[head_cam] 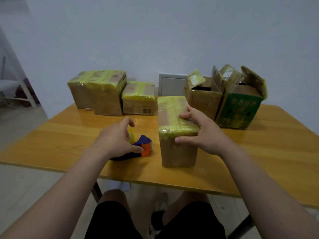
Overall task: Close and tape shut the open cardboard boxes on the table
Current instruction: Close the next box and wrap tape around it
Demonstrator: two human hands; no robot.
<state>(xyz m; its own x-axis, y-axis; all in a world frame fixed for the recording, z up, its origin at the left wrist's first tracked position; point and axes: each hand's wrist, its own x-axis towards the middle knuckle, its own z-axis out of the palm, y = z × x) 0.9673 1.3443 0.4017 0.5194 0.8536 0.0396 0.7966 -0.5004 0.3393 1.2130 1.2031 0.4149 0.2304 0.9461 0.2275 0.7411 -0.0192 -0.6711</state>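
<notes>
A long cardboard box (177, 156), closed and wrapped in yellow tape, lies end-on in the middle of the wooden table (65, 135). My right hand (205, 133) grips its near right corner, fingers on top and thumb on the front face. My left hand (114, 140) arches over a blue and orange tape dispenser (146, 148) with a yellow roll; the thumb tip touches the orange part and the fingers are loose. Two open boxes stand at the back right: a brown one (203, 100) and a green printed one (240, 110), both with flaps up.
Two closed boxes banded in yellow tape stand at the back left, a large one (100, 95) and a smaller one (139, 102). A white wall panel (172, 85) sits behind them. My knees show under the table's near edge.
</notes>
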